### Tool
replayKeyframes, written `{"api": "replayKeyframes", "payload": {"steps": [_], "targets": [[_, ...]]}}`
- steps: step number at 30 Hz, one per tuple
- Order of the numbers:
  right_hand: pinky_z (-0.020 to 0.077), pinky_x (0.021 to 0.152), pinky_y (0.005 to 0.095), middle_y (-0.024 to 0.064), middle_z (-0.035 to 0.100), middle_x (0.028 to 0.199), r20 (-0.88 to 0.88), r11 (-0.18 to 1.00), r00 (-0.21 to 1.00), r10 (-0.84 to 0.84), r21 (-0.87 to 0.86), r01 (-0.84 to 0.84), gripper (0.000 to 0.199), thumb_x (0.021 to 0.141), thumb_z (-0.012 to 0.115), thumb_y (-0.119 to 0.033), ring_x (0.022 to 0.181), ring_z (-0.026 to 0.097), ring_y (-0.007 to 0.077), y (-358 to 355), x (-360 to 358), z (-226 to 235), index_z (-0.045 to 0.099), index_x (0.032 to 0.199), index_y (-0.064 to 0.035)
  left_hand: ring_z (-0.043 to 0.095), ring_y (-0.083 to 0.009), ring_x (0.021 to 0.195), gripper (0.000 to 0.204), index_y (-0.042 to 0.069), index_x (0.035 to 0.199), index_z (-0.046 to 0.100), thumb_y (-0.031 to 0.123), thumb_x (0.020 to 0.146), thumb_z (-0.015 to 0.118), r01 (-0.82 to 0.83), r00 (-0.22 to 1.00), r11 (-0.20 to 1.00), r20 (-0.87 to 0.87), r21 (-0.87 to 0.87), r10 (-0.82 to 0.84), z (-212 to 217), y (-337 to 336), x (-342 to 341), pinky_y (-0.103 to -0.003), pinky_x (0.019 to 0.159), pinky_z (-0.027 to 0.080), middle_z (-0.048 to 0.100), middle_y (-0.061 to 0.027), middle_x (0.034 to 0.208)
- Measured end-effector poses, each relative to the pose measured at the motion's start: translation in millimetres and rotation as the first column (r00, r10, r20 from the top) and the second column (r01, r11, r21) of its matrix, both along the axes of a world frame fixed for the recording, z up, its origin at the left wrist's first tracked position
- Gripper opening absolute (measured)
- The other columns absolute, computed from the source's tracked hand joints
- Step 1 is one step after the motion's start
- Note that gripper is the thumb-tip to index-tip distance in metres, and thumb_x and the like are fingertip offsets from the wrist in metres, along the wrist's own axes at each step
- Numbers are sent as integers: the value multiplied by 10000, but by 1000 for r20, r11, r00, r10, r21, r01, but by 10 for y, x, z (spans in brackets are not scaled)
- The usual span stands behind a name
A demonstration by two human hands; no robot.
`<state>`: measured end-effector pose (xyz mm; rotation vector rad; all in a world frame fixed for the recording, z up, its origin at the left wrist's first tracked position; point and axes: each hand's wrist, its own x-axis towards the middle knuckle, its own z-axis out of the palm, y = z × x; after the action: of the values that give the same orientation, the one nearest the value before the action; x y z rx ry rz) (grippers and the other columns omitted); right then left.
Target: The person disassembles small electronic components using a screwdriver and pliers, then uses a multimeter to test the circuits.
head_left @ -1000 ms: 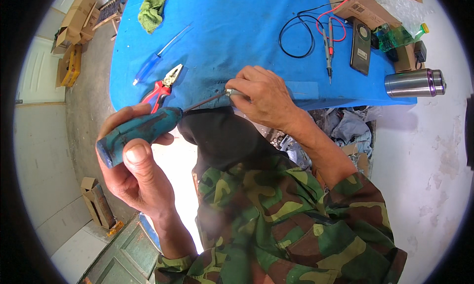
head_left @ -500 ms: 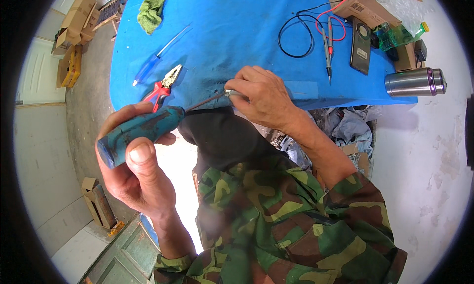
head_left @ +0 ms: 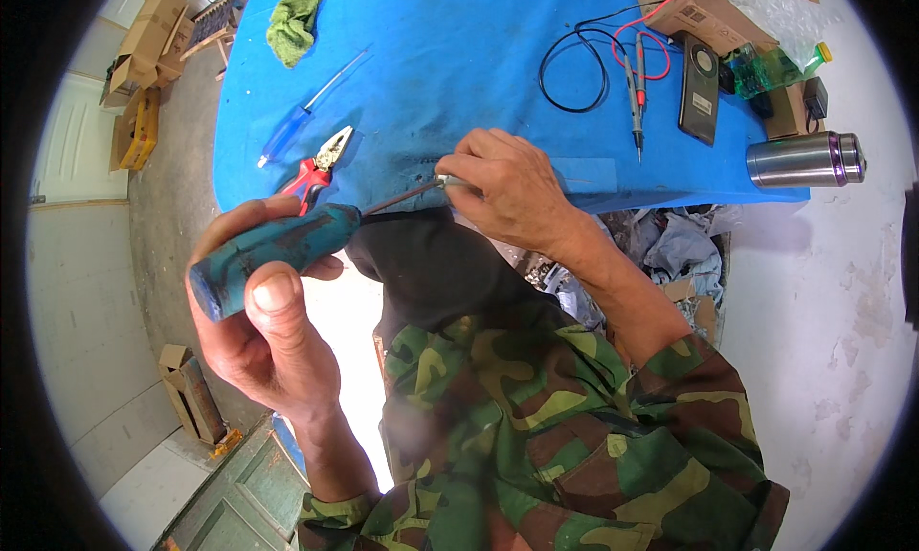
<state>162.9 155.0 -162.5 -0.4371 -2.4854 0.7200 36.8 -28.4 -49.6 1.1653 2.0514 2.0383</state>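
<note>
My left hand [head_left: 297,345] is wrapped round the worn teal handle of a screwdriver [head_left: 282,252], thumb along its near side. The metal shaft slants up to the right, over the table's front edge. Its tip meets a small pale metallic piece [head_left: 443,179], which my right hand [head_left: 507,182] pinches between thumb and fingers. Most of that piece is hidden by the fingers, so its kind cannot be made out. Just beyond my left hand lie red-handled pliers [head_left: 321,165], jaws pointing away. Past them rests a second screwdriver [head_left: 292,128] with a clear blue handle.
A blue cloth covers the table [head_left: 440,63]. On it are a green rag [head_left: 295,20], meter probes [head_left: 634,96] with black and red leads, a dark phone-like device [head_left: 700,89] and a steel flask [head_left: 804,159]. A cardboard box [head_left: 713,20] stands at the far right.
The teal handle has turned slightly in my left hand, and its butt end has risen a little. My right hand stays where it was, still pinching the small piece.
</note>
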Motion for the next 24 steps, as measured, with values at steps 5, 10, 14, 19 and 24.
{"api": "replayKeyframes", "payload": {"steps": [5,10,14,19,24], "targets": [[508,740,416,60,637,913,1,1000,1000,-3,-2,3,134,825,709,-110,860,632,280,0,-3,-11,728,957,-96,709,-217,741,523,-87,1184,575,388,997,687,20,999,1000,-33,-12,-21,14,-3,12,-285,631,589,678,-215,1120],[512,736,417,61,640,915,4,1000,1000,-4,4,4,140,820,713,-108,859,636,282,-10,-10,-1,730,958,-98,709,-221,785,502,-64,1196,604,393,1002,678,46,997,998,-59,-50,-49,45,30,-1,-293,669,585,687,-207,1125],[504,759,419,62,628,913,9,1000,1000,3,-8,-3,123,826,723,-107,876,628,275,-11,-5,-15,732,948,-90,714,-215,827,470,-50,1192,624,379,1006,679,112,992,991,-53,-74,-116,102,73,-6,-294,692,586,696,-198,1128],[507,765,430,69,630,916,11,1000,1000,20,-4,-20,128,833,718,-111,881,630,287,-13,-2,12,733,957,-85,707,-196,863,367,-55,1185,626,260,1007,686,188,981,981,-41,-36,-189,103,127,2,-282,710,581,682,-199,1163],[519,751,440,78,650,933,29,998,998,50,37,-51,166,830,711,-116,876,639,315,24,-1,23,727,992,-81,698,-189,889,286,-60,1143,647,180,998,699,211,973,977,-81,-41,-214,115,171,4,-276,707,574,664,-196,1194]]}}
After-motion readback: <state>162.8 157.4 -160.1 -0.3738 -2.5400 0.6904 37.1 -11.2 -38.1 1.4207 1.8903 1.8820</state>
